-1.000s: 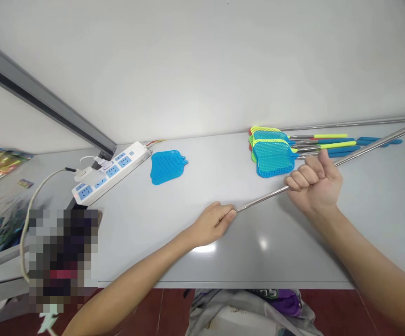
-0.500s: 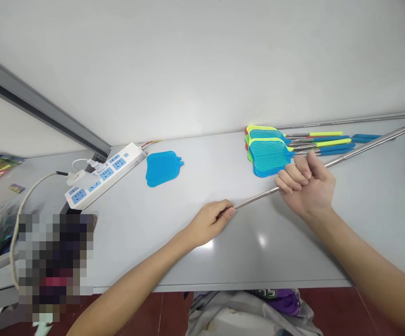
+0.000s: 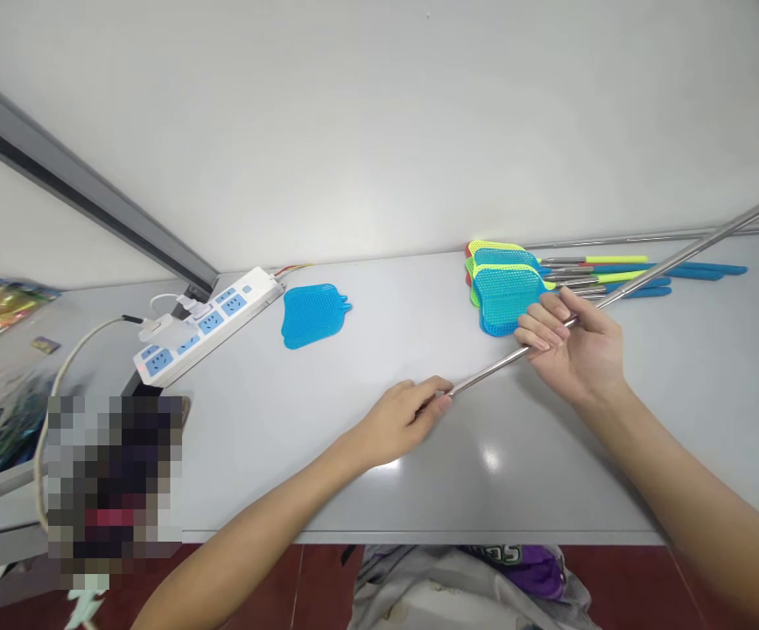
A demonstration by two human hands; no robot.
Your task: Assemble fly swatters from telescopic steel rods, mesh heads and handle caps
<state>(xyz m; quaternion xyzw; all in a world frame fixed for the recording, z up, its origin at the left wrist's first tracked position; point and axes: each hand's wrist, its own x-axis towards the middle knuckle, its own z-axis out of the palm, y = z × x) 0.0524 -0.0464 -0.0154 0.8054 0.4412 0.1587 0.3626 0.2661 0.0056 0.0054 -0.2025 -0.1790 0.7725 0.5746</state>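
A shiny metal telescopic rod (image 3: 674,258) slants up from left to right above the table, thin at its near end and thicker at its far end. My left hand (image 3: 405,422) pinches the thin end between thumb and fingers, hiding its tip. Further along, my right hand (image 3: 569,350) is turned palm up, its fingers curled round the rod. Just behind the right hand lies a pile of fly swatters (image 3: 507,297) with blue, yellow, green and red heads and coloured handles. Left of both hands rests a loose blue swatter head (image 3: 314,315), or several stacked.
A white power strip (image 3: 212,324) with plugs and a pale cable lies at the left. Another metal rod (image 3: 635,240) runs along the wall at the back right. Bagged items (image 3: 4,429) are at the far left, near a pixelated patch. The table's front edge (image 3: 418,537) is close to me.
The held rod's far end, earlier beyond the right edge, now shows in view. My right hand has opened its grip slightly. The whole view has shifted a little.
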